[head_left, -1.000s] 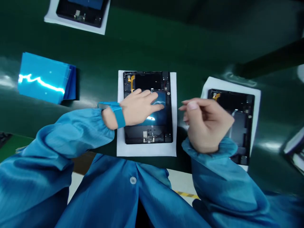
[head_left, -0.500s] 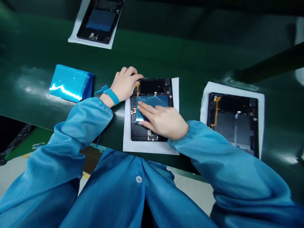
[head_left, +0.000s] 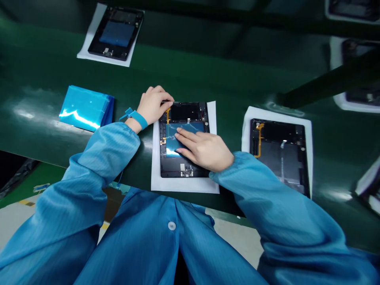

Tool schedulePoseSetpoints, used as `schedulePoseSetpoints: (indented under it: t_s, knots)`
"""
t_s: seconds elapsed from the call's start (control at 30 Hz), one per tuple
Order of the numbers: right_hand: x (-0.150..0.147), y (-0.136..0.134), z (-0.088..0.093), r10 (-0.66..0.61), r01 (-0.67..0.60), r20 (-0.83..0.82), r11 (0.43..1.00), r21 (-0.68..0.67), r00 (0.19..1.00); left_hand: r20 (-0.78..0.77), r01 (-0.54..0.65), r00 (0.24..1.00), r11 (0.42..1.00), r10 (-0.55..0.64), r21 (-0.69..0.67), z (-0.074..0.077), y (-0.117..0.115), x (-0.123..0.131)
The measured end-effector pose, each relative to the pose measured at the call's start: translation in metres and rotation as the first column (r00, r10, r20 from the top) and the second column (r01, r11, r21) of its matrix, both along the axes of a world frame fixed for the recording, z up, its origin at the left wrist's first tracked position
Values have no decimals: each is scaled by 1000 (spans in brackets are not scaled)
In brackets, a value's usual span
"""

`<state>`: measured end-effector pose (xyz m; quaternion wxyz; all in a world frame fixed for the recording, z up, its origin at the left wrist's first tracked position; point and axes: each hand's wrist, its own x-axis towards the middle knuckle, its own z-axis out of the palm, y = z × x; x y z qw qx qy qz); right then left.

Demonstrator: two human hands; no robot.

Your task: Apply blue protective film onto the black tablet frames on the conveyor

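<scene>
An opened tablet (head_left: 170, 167) lies on a white sheet (head_left: 184, 186) in front of me, its inner parts facing up. A shiny blue film (head_left: 172, 152) covers its middle. My left hand (head_left: 153, 103), with a blue strap around the wrist, grips the tablet's upper left corner, fingers bent over the edge. Across the film lies my right hand (head_left: 208, 150), its fingers stretched out flat and the thumb apart. The palm hides the film's right part. An orange ribbon cable (head_left: 168, 115) shows near the left hand.
A stack of blue film sheets (head_left: 84, 107) sits at left on the green table (head_left: 190, 79). Other opened tablets lie on white sheets: one at the back left (head_left: 115, 35), one at right (head_left: 279, 154), more along the right edge. A dark bar (head_left: 323, 85) crosses the upper right.
My right hand has slid slightly right over the film relative to the tablet, uncovering more of its left part. My left hand stays at the corner. The whole view has shifted, showing more at right.
</scene>
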<state>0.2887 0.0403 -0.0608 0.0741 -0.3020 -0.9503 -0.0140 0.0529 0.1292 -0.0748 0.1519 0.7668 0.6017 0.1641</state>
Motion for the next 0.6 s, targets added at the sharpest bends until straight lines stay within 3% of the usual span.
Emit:
schedulePoseSetpoints:
  t_s: [0.1, 0.17, 0.23, 0.33, 0.4, 0.47, 0.6]
  knots:
    - [9, -14, 0, 170, -171, -84, 985, 4, 982, 58, -24, 998, 1000, 24, -15, -1, 8, 1]
    - [17, -18, -1, 217, -223, -129, 974, -31, 968, 60, -33, 998, 999, 35, -34, 0, 12, 1]
    - [25, -15, -3, 119, -128, -133, 990, -61, 984, 31, -33, 999, 999, 35, -42, 2, 13, 3]
    - [35, 0, -7, -145, 141, -89, 989, -52, 985, -32, -9, 999, 1000, 9, -19, 7, 12, 12]
    - [41, 7, -7, -200, 198, -59, 979, -41, 978, -59, 8, 998, 1000, -9, -13, 9, 12, 21]
    - [46, 6, -6, -140, 139, -38, 990, -33, 989, -68, 10, 998, 1000, -12, -29, 12, 14, 30]
    - [58, -17, 3, 99, -100, -74, 995, 1, 992, -55, -1, 998, 997, -3, -82, 13, 21, 39]
